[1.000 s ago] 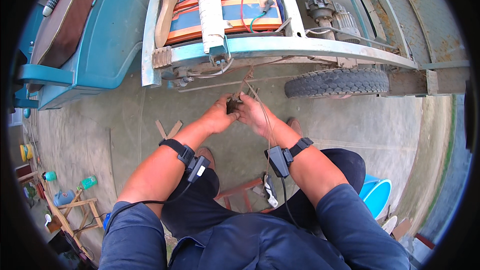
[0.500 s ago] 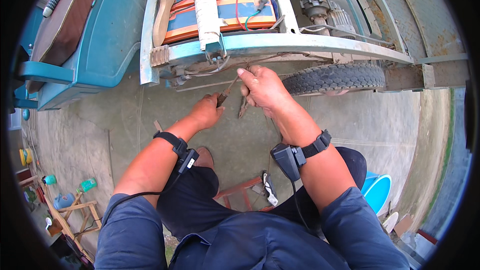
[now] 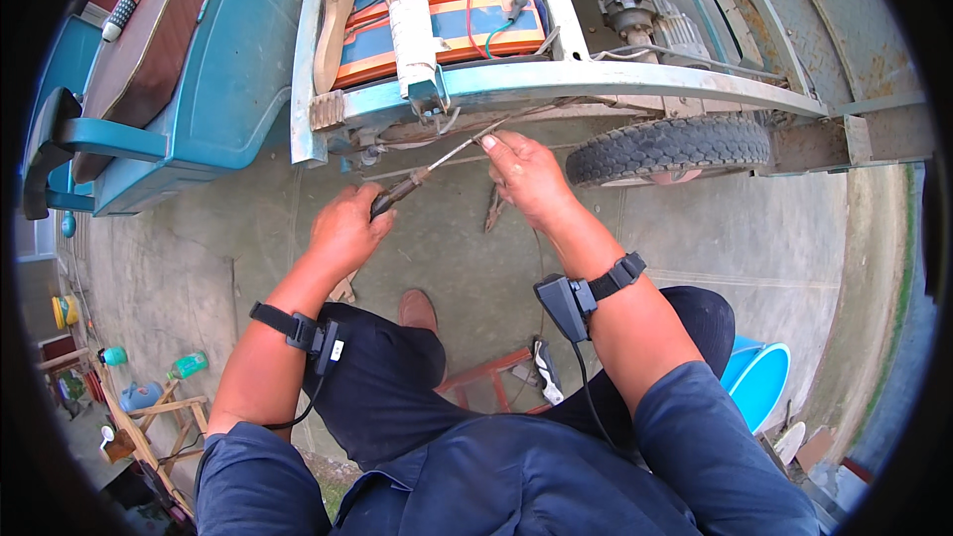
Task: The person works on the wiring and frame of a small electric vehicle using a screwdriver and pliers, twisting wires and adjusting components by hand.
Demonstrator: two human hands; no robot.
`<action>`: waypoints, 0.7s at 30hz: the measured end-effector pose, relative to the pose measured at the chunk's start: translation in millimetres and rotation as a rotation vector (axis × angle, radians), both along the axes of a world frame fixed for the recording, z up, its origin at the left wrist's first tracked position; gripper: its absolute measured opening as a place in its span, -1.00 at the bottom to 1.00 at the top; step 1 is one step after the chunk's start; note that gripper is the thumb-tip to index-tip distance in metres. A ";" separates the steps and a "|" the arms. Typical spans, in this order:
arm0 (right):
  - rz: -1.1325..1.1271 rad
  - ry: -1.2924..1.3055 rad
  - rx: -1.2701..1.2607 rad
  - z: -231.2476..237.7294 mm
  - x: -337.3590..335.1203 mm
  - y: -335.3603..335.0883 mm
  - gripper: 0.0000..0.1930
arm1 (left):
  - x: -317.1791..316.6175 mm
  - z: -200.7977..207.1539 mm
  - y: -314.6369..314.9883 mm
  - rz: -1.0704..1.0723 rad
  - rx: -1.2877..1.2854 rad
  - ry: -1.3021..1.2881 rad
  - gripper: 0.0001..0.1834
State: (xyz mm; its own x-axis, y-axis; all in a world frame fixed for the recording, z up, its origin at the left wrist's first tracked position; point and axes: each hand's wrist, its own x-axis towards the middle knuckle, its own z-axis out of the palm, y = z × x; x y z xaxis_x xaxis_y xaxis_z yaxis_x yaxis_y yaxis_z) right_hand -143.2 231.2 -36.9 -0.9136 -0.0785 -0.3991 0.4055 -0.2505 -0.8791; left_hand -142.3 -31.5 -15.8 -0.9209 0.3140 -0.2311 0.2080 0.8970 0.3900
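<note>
My left hand (image 3: 342, 226) is closed round the dark brown handle of a screwdriver-like tool (image 3: 399, 193). Its thin metal shaft slants up and right towards the frame's underside. My right hand (image 3: 526, 174) is closed, thumb and forefinger pinched near the shaft's far end. Below its palm pokes out a worn metal tool that looks like pliers (image 3: 493, 208). Both hands work in front of the light-blue metal frame (image 3: 476, 81) of a vehicle, just under its front bar. Thin cables (image 3: 412, 142) run beneath that bar; what the right fingertips pinch is partly hidden.
Blue and orange batteries (image 3: 476, 28) sit inside the frame, under a wrapped tube (image 3: 410, 20). A tyre (image 3: 670, 151) stands at the right. On the left is a blue body panel (image 3: 223, 69) with a seat. A blue basin (image 3: 756, 382) is by my right knee; a red metal frame (image 3: 486, 377) lies below.
My left hand has drawn back down and left with the brown-handled tool, so more of its shaft shows. The right hand has moved slightly right and down.
</note>
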 end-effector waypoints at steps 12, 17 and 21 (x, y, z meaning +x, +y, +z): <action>0.054 0.012 -0.302 -12.4 0.6 8.2 -0.76 | 10.0 49.9 2.4 0.105 0.098 0.174 -0.63; 0.094 0.011 -0.395 -16.8 -1.0 11.7 -0.77 | 17.2 78.2 11.5 0.125 0.124 0.194 -0.66; 0.096 -0.008 -0.499 -19.2 -2.0 14.1 -0.78 | 18.4 84.7 14.8 0.137 0.209 0.180 -0.64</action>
State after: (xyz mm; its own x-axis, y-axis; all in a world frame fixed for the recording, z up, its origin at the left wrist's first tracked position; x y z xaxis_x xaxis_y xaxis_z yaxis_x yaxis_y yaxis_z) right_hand -145.1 245.3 -56.1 -0.8901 -0.3445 -0.2984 0.4533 -0.6002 -0.6590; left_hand -123.9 -16.7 68.9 -0.9781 0.2079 -0.0039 0.1734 0.8258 0.5366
